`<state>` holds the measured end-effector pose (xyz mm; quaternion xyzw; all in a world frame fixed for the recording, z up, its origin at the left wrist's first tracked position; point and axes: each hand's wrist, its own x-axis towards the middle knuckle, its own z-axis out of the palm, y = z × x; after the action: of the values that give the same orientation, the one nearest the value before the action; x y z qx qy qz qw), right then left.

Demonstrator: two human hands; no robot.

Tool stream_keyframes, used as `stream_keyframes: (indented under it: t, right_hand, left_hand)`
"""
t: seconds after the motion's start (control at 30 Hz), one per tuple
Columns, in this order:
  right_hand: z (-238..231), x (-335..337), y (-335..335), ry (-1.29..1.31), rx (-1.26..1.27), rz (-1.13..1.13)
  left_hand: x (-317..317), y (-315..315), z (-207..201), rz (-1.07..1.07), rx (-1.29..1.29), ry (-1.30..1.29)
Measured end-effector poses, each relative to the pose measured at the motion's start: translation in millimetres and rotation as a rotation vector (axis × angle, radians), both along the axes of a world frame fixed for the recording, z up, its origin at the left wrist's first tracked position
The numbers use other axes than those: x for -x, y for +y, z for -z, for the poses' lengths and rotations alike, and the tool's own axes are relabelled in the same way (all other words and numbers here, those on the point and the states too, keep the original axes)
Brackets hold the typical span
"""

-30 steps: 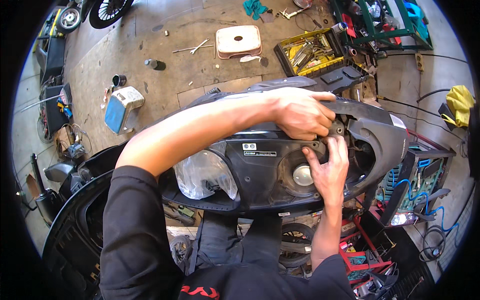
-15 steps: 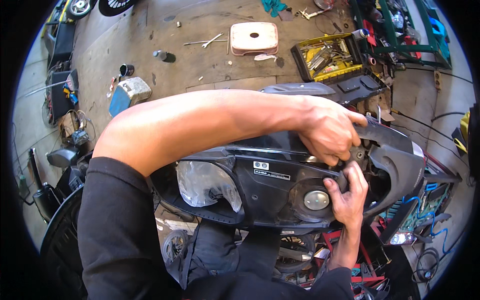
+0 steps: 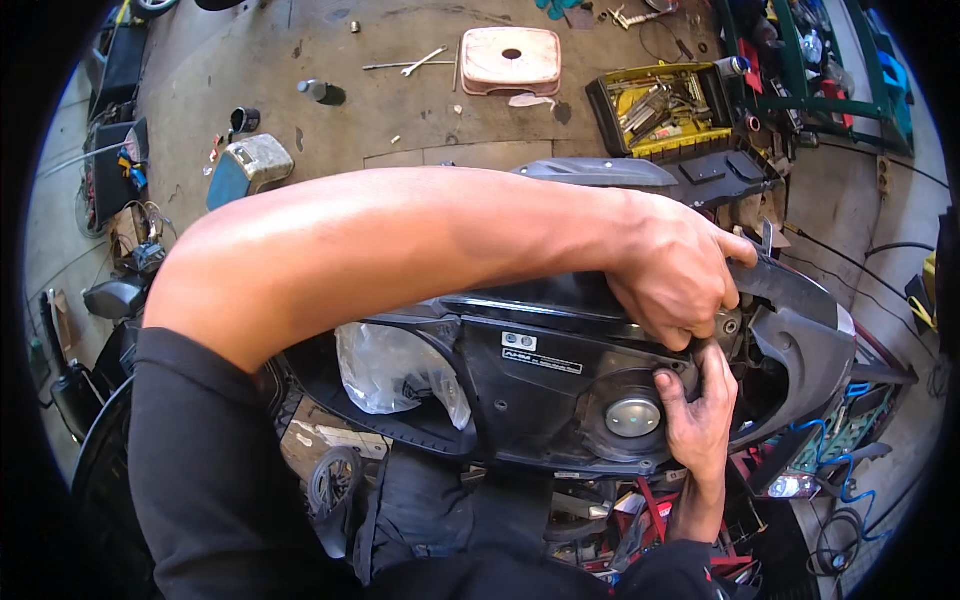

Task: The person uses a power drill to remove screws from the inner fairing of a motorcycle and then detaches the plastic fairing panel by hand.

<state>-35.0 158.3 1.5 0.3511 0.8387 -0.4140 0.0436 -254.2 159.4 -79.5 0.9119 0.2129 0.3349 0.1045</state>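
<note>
Under both hands is a scooter's black body, with a round silver cap set in it. My left arm reaches across the body. My left hand is closed at the body's right part, knuckles up, one finger stretched over the dark trim. Just below, my right hand is curled beside the silver cap, thumb and fingers bent toward each other. Their fingertips nearly meet over a dark spot; what either hand grips there is hidden. A clear plastic bag lies in the opening on the body's left part.
Beyond the scooter are a yellow and black toolbox full of tools, a pale pink stool, a wrench and a blue-white container. A green rack stands far right. Blue hose lies at the right.
My left hand has shifted slightly right and down, nearer the right hand's fingertips. The right hand stays beside the silver cap. The view has shifted a little.
</note>
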Motion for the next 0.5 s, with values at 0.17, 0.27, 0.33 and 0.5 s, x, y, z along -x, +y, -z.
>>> stream_keyframes:
  t: [0.17,0.27,0.33,0.5]
  right_hand:
    - [-13,0,-1,0.024,0.032,-0.03]
    - [-6,3,1,0.084,0.0,-0.04]
    - [-7,4,1,0.071,-0.002,-0.047]
    - [-14,4,-2,0.146,-0.025,-0.082]
  left_hand:
    - [1,1,1,0.024,0.027,-0.036]
    - [2,0,3,0.014,0.03,-0.038]
    - [0,-1,3,0.017,0.02,-0.039]
    - [-1,1,3,0.02,-0.055,0.006]
